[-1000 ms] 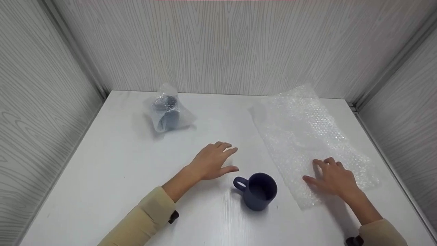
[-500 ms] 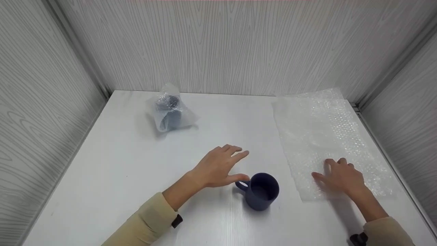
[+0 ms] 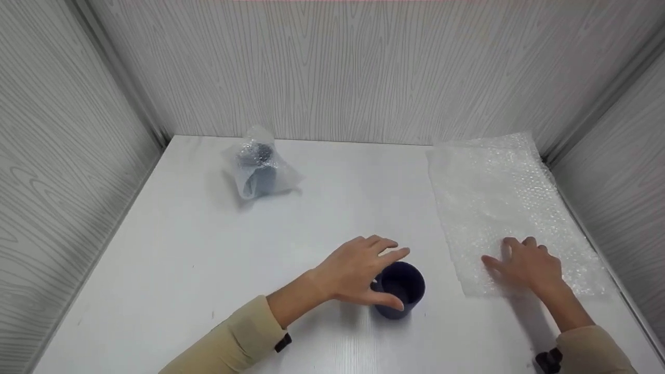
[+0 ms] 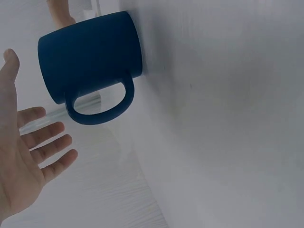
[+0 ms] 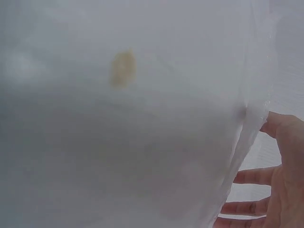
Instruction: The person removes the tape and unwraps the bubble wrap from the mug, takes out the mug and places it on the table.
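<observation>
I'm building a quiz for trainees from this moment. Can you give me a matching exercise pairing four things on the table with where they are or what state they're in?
Column one:
1. blue mug
2. bubble wrap sheet
3. wrapped bundle
4. left hand

Column two:
A. far left of the table, near the back wall
B. open, fingers spread, right beside the mug handle
C. upright at the front middle, uncovered
D. spread flat on the right, with the right hand resting on it

Pairs: 1-C, 2-D, 3-A, 4-B
</observation>
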Tool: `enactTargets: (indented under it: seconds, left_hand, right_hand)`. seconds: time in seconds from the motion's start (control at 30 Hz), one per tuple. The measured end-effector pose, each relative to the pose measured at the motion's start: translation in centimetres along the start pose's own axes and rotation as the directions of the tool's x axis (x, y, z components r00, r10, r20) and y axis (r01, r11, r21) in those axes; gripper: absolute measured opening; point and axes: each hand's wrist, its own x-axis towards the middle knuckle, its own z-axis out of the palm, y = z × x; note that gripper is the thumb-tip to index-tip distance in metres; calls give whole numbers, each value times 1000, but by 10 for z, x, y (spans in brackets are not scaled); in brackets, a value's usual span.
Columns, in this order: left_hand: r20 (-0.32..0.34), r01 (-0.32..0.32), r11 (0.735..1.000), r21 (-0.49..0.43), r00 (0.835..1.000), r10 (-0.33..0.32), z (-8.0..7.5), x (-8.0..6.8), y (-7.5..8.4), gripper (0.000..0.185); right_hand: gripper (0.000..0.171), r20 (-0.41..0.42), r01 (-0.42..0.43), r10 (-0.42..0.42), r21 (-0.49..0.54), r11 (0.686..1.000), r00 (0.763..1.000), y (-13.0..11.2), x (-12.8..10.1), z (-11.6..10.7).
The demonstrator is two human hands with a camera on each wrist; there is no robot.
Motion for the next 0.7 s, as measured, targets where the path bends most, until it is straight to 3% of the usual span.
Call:
enactTargets:
  seconds: [0.37,0.7]
  left_hand:
    - [-47,-105,988,110,993,111,10,14,16,112]
    - [-30,-149,969,197,987,158,19,21,18,89]
  right_hand:
    - [101,-10,-7,7,-19,1000,1000,1,1,4]
    - [99,-21,3,-4,-29,1000,1000,1,0,5]
